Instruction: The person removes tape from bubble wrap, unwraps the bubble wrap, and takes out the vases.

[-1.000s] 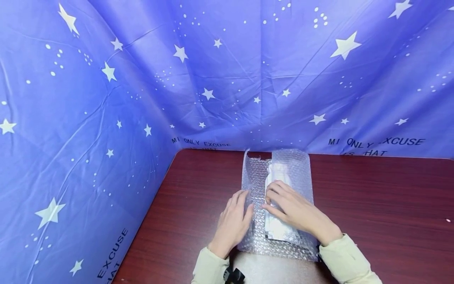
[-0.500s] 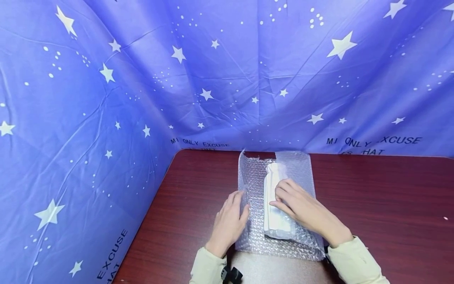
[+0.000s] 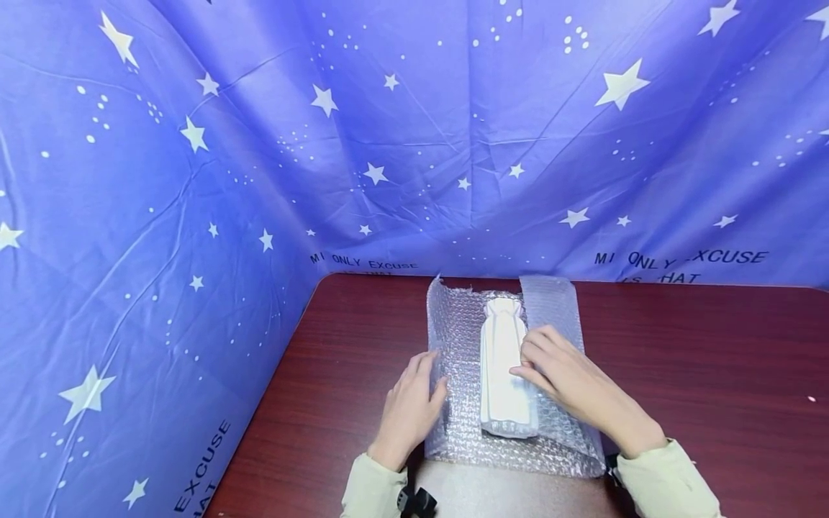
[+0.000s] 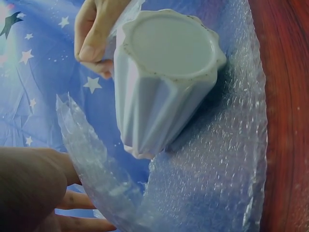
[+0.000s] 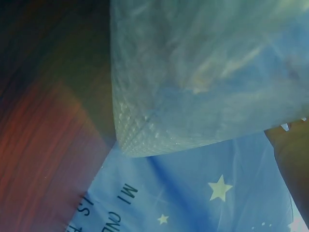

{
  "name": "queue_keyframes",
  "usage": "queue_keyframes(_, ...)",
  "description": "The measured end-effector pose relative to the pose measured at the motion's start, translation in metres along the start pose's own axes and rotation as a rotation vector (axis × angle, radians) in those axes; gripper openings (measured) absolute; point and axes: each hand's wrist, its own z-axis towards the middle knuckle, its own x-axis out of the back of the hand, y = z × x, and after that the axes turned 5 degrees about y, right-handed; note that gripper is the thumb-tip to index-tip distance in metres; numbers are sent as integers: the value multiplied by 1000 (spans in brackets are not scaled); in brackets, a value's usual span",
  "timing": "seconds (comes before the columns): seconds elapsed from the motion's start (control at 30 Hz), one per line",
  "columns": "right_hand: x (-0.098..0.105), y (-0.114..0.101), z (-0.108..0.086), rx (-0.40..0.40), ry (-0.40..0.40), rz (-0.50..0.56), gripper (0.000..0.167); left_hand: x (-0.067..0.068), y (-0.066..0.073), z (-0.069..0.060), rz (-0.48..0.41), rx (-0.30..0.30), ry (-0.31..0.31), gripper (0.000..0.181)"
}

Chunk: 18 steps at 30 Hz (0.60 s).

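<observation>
Nearest, 2 pale cuffed sleeves (image 3: 372,485) reach in from the lower edge, a small black device (image 3: 419,501) strapped at the left wrist. Just beyond, a sheet of clear bubble wrap (image 3: 463,403), pebbled and glinting, lies spread on a dark red wood-grain table (image 3: 699,360), its 2 side flaps lifted into curved, see-through walls. The left hand (image 3: 406,409) lies slantwise at the left flap, wrist low, its fingers loose and nearly straight against the plastic, the thumb set apart on the inner side; the left wrist view shows some fingertips passing behind the film. The right hand (image 3: 570,378) comes in from the right at a diagonal, knuckles raised, thumb and fingers curled together, pinching the edge of the right flap. Between the 2 hands a glossy white vase (image 3: 505,374) lies on its side on the wrap, its scalloped, flat base toward the person and its narrowed neck pointing away; long angled flutes run along the body, and the left wrist view shows a smooth, shallow oval within the base's wavy rim. The vase sits just beside the right fingertips, though whether they touch it cannot be told, and clear of the left fingers, with bare wrap between. Farthest off, a creased blue cloth backdrop (image 3: 453,108) with white stars (image 3: 623,84) and black lettering (image 3: 699,257) hangs behind the table's far edge.
</observation>
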Motion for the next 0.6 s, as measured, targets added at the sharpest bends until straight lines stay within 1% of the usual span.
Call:
queue_keyframes(0.17,3,4,-7,-26,12,-10,29,0,-2,1,-2,11,-4,47)
queue_keyframes(0.37,6,8,-13,-72,13,-21,30,0,-6,1,-10,6,5,47)
queue_keyframes(0.6,6,13,-21,-106,12,-40,32,1,-10,0,-11,17,10,46)
